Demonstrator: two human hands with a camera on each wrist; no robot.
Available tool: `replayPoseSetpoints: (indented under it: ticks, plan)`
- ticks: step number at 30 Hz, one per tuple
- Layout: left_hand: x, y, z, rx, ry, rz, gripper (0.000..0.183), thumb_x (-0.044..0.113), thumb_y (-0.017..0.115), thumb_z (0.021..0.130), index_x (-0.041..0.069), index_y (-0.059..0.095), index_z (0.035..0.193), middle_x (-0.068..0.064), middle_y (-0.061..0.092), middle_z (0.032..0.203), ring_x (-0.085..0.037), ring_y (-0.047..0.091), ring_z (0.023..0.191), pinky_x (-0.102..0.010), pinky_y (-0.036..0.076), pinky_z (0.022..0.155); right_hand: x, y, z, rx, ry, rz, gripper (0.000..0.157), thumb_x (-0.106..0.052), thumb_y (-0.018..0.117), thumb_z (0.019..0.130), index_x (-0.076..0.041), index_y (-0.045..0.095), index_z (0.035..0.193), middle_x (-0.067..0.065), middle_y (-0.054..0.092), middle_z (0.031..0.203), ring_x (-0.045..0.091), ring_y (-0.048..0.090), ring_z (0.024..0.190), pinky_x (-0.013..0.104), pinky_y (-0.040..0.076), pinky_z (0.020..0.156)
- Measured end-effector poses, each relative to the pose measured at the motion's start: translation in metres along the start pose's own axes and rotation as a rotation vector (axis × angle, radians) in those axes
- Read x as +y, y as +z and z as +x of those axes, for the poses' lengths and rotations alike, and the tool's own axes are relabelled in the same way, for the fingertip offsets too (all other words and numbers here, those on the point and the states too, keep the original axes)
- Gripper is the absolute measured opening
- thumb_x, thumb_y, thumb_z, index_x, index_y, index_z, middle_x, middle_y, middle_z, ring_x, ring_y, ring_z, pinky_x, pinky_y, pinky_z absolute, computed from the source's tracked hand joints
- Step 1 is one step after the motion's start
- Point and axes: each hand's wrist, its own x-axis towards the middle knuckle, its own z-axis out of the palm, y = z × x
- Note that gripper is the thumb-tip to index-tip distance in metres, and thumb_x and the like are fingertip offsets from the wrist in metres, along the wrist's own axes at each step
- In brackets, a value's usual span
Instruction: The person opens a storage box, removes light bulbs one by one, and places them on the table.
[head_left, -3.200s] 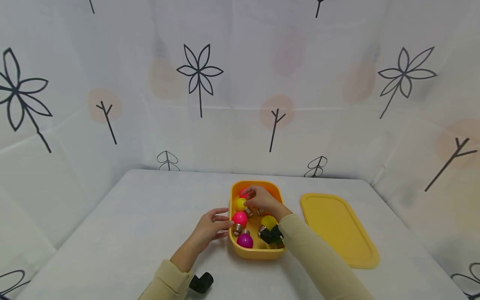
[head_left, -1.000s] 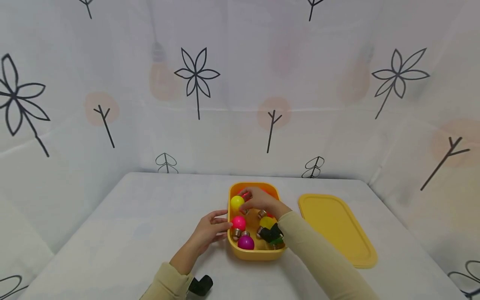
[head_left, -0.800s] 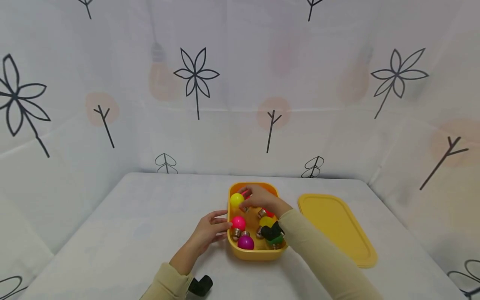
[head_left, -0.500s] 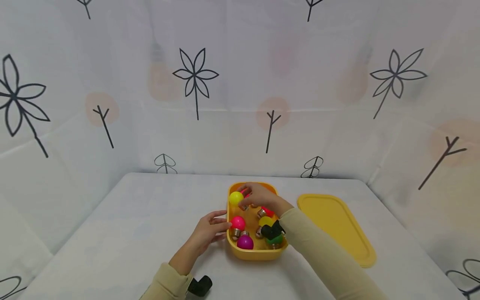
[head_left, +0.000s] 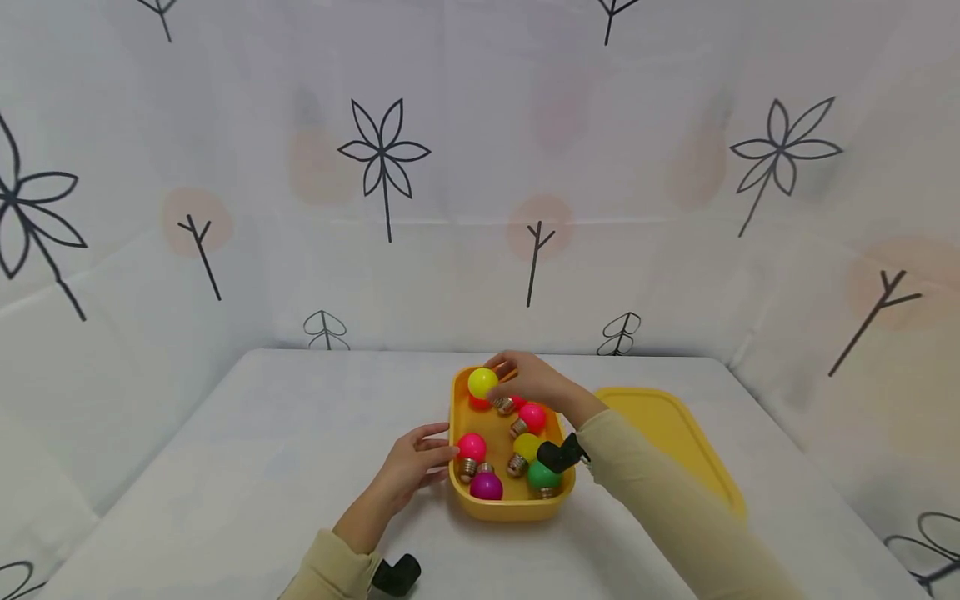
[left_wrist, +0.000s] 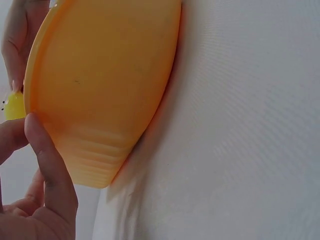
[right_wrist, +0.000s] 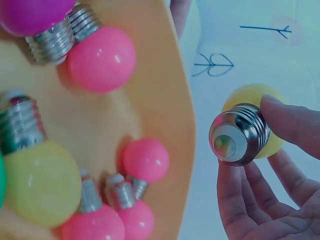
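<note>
My right hand (head_left: 531, 377) pinches a yellow light bulb (head_left: 482, 382) over the far end of an orange-yellow plastic box (head_left: 513, 510). In the right wrist view, the thumb and fingers hold this bulb (right_wrist: 250, 95) with its metal screw base turned to the camera. At the box's left side my left hand (head_left: 411, 462) grips the rim; the left wrist view shows fingers (left_wrist: 50, 165) at the rim and outer wall. Inside lie several bulbs: pink (head_left: 472, 447), purple (head_left: 486, 486), green (head_left: 544, 475), yellow (head_left: 527, 447) and another pink one (head_left: 533, 417).
A flat yellow lid (head_left: 660, 412) lies on the white table (head_left: 300, 433) right of the box, partly covered by the right sleeve (head_left: 660, 483). Black devices (head_left: 397, 575) sit at both wrists. A patterned white cloth (head_left: 450, 275) hangs behind the table.
My right hand has taken hold of the yellow bulb and raised it from the box's left side toward its far end. The left hand keeps its place at the rim.
</note>
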Motion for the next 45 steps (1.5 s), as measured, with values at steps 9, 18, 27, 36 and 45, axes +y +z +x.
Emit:
replayPoseSetpoints:
  ticks: [9,18,27,36,45]
  plan:
    - [0.0,0.002,-0.006,0.028,-0.008,-0.005,0.056,0.021,0.07,0.084,0.004,0.048,0.132,-0.013,0.058,0.107,-0.021,0.063,0.085,-0.032,0.054,0.072,0.006,-0.017,-0.013,0.046,0.003,0.0,0.045,-0.02,0.072,0.081,-0.01,0.055,0.122,0.011,0.055,0.115,0.026,0.053,0.102,0.042,0.047,0.087]
    - [-0.001,0.005,-0.008,0.008,0.006,-0.015,0.054,0.019,0.068,0.086,0.004,0.046,0.133,-0.011,0.058,0.106,-0.019,0.064,0.084,-0.032,0.054,0.073,0.03,-0.034,-0.032,0.086,-0.005,0.015,0.047,-0.02,0.072,0.081,-0.006,0.054,0.122,0.013,0.054,0.116,0.029,0.053,0.103,0.044,0.047,0.087]
    - [0.0,0.007,-0.007,0.027,0.001,-0.007,0.051,0.017,0.067,0.086,0.002,0.048,0.131,-0.013,0.06,0.106,-0.02,0.065,0.082,-0.031,0.054,0.072,0.049,-0.045,-0.044,0.147,0.012,0.023,0.048,-0.02,0.072,0.081,-0.004,0.053,0.123,0.016,0.053,0.117,0.031,0.052,0.104,0.043,0.048,0.086]
    - [0.0,0.005,-0.006,0.032,-0.026,0.004,0.049,0.015,0.066,0.086,-0.001,0.049,0.13,-0.014,0.063,0.109,-0.019,0.065,0.08,-0.031,0.054,0.072,0.068,-0.052,-0.049,0.186,0.048,0.049,0.049,-0.018,0.072,0.082,-0.002,0.051,0.124,0.017,0.053,0.115,0.03,0.053,0.101,0.042,0.048,0.086]
    - [0.0,-0.005,-0.007,0.033,-0.032,0.025,0.05,0.015,0.065,0.087,0.0,0.048,0.131,-0.015,0.062,0.11,-0.019,0.063,0.077,-0.031,0.054,0.071,0.086,-0.053,-0.052,0.187,0.083,0.052,0.05,-0.017,0.072,0.081,-0.002,0.051,0.123,0.017,0.053,0.113,0.03,0.054,0.099,0.041,0.047,0.085]
